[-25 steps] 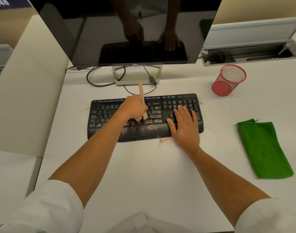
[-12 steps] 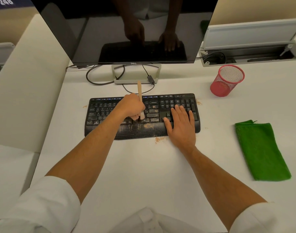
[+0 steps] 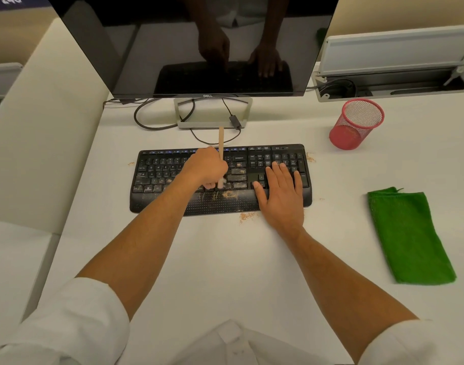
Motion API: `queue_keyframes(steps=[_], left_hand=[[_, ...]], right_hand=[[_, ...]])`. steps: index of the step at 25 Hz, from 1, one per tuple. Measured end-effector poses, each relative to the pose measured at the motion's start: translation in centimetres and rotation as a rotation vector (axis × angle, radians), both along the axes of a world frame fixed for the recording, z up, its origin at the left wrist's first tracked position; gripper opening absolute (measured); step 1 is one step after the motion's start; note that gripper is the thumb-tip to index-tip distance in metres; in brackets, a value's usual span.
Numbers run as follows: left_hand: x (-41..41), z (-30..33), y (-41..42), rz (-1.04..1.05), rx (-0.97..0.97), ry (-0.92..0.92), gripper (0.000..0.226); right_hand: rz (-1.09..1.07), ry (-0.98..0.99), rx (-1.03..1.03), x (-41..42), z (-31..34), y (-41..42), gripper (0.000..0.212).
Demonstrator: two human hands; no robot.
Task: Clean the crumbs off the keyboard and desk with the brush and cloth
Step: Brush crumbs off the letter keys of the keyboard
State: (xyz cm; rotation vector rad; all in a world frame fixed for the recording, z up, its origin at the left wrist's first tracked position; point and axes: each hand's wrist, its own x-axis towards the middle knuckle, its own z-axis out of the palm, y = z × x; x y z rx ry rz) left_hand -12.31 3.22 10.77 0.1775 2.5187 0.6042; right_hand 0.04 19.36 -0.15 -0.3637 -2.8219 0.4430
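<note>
The fingers of the left hand [image 3: 208, 168] are curled round a slim brush with a pale wooden handle [image 3: 221, 143], which stands nearly upright; its light bristle end touches the keys near the middle of the black keyboard with a dotted wrist rest [image 3: 157, 177]. The right hand [image 3: 280, 192] lies flat, fingers straight and slightly spread, on the right part of the keyboard, its heel over the near edge, holding nothing. Tan crumbs [image 3: 229, 194] speckle the keys and wrist rest just near the bristles, a small heap lies on the white surface [image 3: 225, 259] against the keyboard's near edge beside the right hand, and smaller patches sit at the keyboard's far right corner and left end. A folded green cloth [image 3: 409, 238] lies flat on the surface well apart to the right of the right hand. A red mesh pen cup [image 3: 356, 125] stands at the far right. Beyond the keyboard a dark monitor [image 3: 199, 43] on a grey stand reflects both hands, with black cables looping at its foot. A cream partition [image 3: 41, 122] bounds the left side, and a grey cable tray sits at the far right
</note>
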Motion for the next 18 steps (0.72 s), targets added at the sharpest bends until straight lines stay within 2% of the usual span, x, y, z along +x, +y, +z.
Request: queue_keyframes(steps=[1,2,6,9,11,14,15,18], left_hand=[[-0.1,0.4,0.0,0.008,0.012,-0.074,0.015],[-0.2,0.4,-0.1,0.009,0.028,-0.075,0.016],[-0.4,-0.6,0.2,0.07,0.157,0.231,0.022],[0.3,-1.1,0.6,0.064,0.179,0.318,0.024],[0.3,-1.1,0.7,0.003,0.116,0.239,0.021],[-0.3,0.5,0.8,-0.041,0.018,-0.062,0.014],[-0.6,0.9,0.8,-0.034,0.02,-0.079,0.013],[-1.1,0.6,1.1,-0.013,0.081,0.188,0.022]], right_hand=[[-0.001,0.004,0.002,0.0,0.0,0.0,0.06],[0.001,0.005,-0.002,0.0,0.1,0.0,0.06],[0.001,0.0,-0.003,0.0,0.2,0.0,0.06],[0.005,-0.007,-0.004,0.0,0.2,0.0,0.061],[0.007,-0.015,-0.001,-0.1,0.2,0.0,0.061],[0.003,-0.008,0.001,-0.1,0.1,0.0,0.061],[0.003,-0.005,0.0,-0.1,0.1,-0.1,0.061],[0.003,0.007,0.006,0.0,0.2,-0.1,0.061]])
